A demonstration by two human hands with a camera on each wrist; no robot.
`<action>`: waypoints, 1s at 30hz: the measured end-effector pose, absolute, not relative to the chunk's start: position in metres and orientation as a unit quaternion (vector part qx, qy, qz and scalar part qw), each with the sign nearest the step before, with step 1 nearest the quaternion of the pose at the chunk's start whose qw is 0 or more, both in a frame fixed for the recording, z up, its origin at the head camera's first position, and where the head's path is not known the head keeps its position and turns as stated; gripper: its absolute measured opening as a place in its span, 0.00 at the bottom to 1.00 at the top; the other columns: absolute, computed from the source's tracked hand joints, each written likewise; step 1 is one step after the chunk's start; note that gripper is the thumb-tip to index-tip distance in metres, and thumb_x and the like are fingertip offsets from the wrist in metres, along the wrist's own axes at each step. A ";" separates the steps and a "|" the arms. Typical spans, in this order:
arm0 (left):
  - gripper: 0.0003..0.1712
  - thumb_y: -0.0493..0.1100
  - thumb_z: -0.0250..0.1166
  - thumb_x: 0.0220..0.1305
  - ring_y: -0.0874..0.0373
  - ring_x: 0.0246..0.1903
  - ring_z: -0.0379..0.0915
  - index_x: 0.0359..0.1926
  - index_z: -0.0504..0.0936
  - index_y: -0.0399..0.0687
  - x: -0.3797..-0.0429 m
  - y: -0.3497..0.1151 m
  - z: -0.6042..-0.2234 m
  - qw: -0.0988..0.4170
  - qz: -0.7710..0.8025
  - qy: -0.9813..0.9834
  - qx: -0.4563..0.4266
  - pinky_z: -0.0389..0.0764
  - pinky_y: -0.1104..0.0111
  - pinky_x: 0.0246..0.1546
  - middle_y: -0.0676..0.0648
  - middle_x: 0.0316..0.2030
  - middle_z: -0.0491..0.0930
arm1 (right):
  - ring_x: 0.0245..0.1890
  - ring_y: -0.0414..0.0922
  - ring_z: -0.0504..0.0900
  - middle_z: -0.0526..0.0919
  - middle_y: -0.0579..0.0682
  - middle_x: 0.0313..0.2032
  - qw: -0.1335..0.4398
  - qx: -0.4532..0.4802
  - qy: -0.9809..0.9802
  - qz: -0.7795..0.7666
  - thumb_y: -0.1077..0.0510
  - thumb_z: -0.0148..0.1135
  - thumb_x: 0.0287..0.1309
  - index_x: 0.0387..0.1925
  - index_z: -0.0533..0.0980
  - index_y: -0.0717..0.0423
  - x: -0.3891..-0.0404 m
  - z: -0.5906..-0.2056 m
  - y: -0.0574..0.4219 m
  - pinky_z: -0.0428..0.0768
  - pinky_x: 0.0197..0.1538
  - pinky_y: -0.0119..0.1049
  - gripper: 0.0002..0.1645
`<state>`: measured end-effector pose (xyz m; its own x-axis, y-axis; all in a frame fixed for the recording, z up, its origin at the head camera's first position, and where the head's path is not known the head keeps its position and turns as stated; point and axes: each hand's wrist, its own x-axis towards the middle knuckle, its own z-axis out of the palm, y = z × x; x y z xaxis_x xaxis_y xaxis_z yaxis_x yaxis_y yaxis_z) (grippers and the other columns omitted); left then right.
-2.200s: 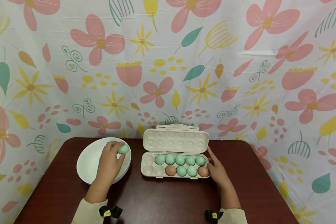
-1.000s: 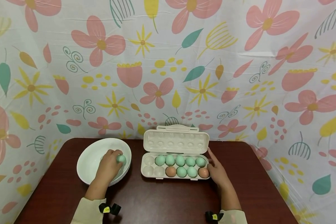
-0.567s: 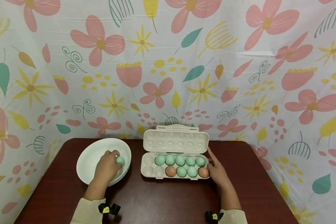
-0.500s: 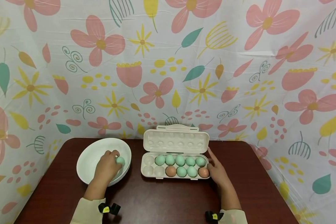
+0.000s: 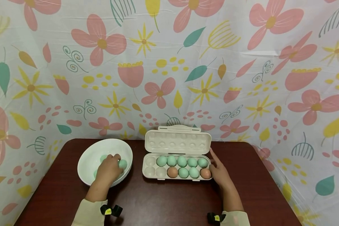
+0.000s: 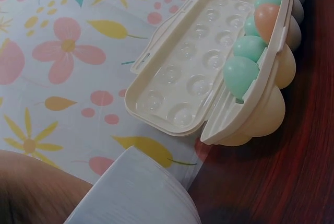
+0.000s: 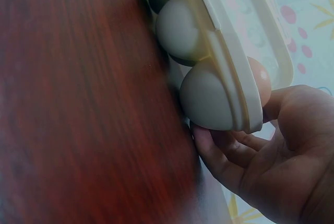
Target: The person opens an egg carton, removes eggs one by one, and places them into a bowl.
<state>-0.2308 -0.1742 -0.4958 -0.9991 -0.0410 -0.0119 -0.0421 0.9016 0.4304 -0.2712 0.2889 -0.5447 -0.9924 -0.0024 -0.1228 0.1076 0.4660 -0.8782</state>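
A white bowl (image 5: 86, 164) stands at the table's left, with my left hand (image 5: 108, 171) lowered into it. That hand's thumb and fingers are around a green egg (image 5: 122, 164) near the bowl's right inner wall; the left wrist view hides the fingertips behind the bowl's rim (image 6: 135, 187). Two more green eggs show left of the hand, an upper egg (image 5: 103, 158) and a partly covered egg (image 5: 95, 173). My right hand (image 5: 221, 172) holds the right end of the open egg carton (image 5: 158, 178), its fingers (image 7: 224, 166) curled at the end wall.
In the carton sit several green eggs (image 5: 181, 161) plus two brown ones, including a brown egg (image 5: 205, 173) at the right end; three cups at the left hold nothing. A floral cloth (image 5: 169, 62) hangs behind the dark wooden table (image 5: 169, 204).
My left hand has lowered the green egg from above the rim into the bowl. Two green eggs have come into view left of the hand. The right hand stays at the carton.
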 end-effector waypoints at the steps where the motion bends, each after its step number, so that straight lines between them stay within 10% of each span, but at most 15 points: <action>1: 0.25 0.38 0.71 0.51 0.37 0.41 0.78 0.52 0.79 0.36 -0.231 -0.174 -0.496 0.001 0.221 0.975 -0.023 0.81 0.46 0.39 0.32 0.44 0.78 | 0.38 0.46 0.76 0.71 0.64 0.66 0.054 0.030 0.855 -0.515 0.63 0.45 0.71 0.78 0.47 0.21 -0.272 -0.545 0.289 0.75 0.38 0.35 0.45; 14: 0.29 0.48 0.69 0.61 0.30 0.50 0.73 0.58 0.78 0.35 -0.228 -0.174 -0.490 -0.054 0.225 0.973 -0.023 0.76 0.41 0.48 0.28 0.51 0.77 | 0.46 0.48 0.76 0.73 0.62 0.65 0.046 0.032 0.863 -0.502 0.63 0.44 0.71 0.78 0.48 0.20 -0.272 -0.546 0.289 0.74 0.43 0.34 0.44; 24: 0.48 0.62 0.63 0.68 0.25 0.77 0.35 0.77 0.58 0.41 -0.232 -0.174 -0.488 -0.095 0.236 0.967 -0.028 0.44 0.27 0.68 0.26 0.75 0.51 | 0.40 0.45 0.77 0.74 0.62 0.64 0.042 0.032 0.862 -0.505 0.63 0.44 0.70 0.78 0.48 0.21 -0.272 -0.546 0.289 0.75 0.41 0.33 0.45; 30: 0.50 0.64 0.61 0.67 0.26 0.77 0.31 0.79 0.56 0.43 -0.234 -0.171 -0.490 -0.104 0.240 0.965 -0.028 0.40 0.27 0.69 0.26 0.77 0.46 | 0.39 0.45 0.77 0.74 0.63 0.64 0.041 0.029 0.860 -0.508 0.63 0.45 0.70 0.78 0.48 0.21 -0.272 -0.545 0.289 0.74 0.40 0.34 0.45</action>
<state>-0.2336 -0.1709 -0.4895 -0.9769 -0.1039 0.1866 -0.0042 0.8830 0.4693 -0.2716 0.2886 -0.5446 -0.9949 0.0088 -0.1002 0.0920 0.4830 -0.8708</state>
